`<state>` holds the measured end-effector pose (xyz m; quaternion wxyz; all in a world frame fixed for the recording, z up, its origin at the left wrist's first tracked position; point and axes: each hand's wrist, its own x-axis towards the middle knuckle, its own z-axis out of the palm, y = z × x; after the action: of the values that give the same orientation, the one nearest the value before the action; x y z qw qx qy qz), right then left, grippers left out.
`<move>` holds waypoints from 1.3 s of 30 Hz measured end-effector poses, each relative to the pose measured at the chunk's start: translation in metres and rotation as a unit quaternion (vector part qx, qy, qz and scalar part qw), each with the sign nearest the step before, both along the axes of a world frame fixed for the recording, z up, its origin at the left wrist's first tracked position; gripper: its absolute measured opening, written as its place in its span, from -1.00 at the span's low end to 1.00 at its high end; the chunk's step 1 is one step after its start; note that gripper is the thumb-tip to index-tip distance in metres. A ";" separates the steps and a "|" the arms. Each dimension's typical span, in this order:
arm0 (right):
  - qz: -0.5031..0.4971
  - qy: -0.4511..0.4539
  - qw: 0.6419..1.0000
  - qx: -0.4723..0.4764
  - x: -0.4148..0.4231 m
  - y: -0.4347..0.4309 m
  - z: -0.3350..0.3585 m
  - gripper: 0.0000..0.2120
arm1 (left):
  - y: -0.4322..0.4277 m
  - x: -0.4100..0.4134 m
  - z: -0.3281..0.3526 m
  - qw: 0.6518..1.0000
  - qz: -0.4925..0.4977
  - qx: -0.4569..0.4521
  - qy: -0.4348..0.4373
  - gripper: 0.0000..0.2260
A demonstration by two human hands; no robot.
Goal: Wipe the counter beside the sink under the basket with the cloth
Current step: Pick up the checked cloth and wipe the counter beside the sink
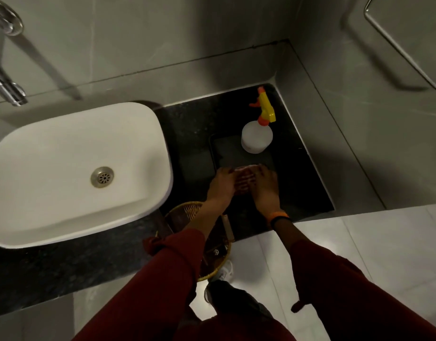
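Observation:
A reddish patterned cloth [244, 179] lies bunched on the dark counter [308, 183] to the right of the white sink [64, 168]. My left hand [222, 184] and my right hand [263, 183] both press on the cloth, one at each side, fingers closed over it. A round wicker basket [187, 210] stands at the counter's front edge under my left forearm, partly hidden by my sleeve, with dark items inside.
A white spray bottle [256, 136] with a yellow and orange trigger stands behind the cloth on a dark mat [226, 153]. A chrome tap [8, 89] hangs over the sink's far left. Grey tiled walls close in the back and right; pale floor lies below.

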<state>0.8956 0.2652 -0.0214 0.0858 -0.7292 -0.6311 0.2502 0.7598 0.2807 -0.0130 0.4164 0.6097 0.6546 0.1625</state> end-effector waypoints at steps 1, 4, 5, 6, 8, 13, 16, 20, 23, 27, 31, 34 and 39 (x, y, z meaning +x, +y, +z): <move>-0.007 0.005 1.000 0.008 -0.004 0.004 0.000 -0.63 | 0.001 0.000 -0.001 1.000 0.006 -0.012 0.010 -0.74; -0.067 0.082 0.994 0.033 -0.013 0.012 0.005 -0.79 | 0.004 0.001 0.000 0.995 -0.028 0.038 0.089 -0.77; -0.084 0.107 0.990 0.041 -0.014 0.013 0.011 -0.81 | 0.005 0.001 0.006 0.995 -0.027 0.042 0.089 -0.78; -0.090 0.133 0.985 0.057 -0.013 0.011 0.016 -0.82 | 0.005 0.000 0.013 0.995 -0.026 0.041 0.084 -0.79; -0.066 0.164 0.981 0.084 -0.018 0.005 0.028 -0.80 | 0.002 -0.010 0.027 0.995 -0.026 0.049 0.084 -0.80; -0.028 0.218 0.962 0.161 -0.061 -0.023 0.076 -0.80 | -0.031 -0.078 0.072 0.982 -0.043 0.172 0.065 -0.82; 0.000 0.267 0.951 0.157 -0.112 -0.048 0.110 -0.79 | -0.062 -0.136 0.091 0.978 -0.014 0.187 0.092 -0.78; 0.072 0.298 0.936 0.174 -0.196 -0.088 0.143 -0.74 | -0.118 -0.230 0.114 0.978 0.028 0.183 0.093 -0.84; 0.083 0.372 0.923 0.048 -0.257 -0.133 0.142 -0.54 | -0.173 -0.307 0.133 0.978 0.061 0.184 0.074 -0.76; 0.085 0.441 0.892 0.055 -0.365 -0.192 0.121 -0.67 | -0.245 -0.420 0.123 0.974 0.092 0.190 0.082 -0.68; 0.085 0.368 0.926 0.006 -0.475 -0.225 0.083 -0.75 | -0.288 -0.526 0.073 0.986 0.125 0.048 0.096 -0.75; 0.100 0.313 0.944 0.036 -0.527 -0.232 0.056 -0.73 | -0.292 -0.574 0.044 0.991 0.106 0.054 0.068 -0.72; 0.079 0.167 0.983 0.005 -0.562 -0.229 0.044 -0.56 | -0.275 -0.611 0.014 0.991 -0.014 0.001 0.130 -0.49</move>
<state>0.3337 0.0359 0.0229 0.1732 -0.6250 -0.6645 0.3712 0.1486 0.0061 0.0007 0.3297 0.6349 0.6945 0.0767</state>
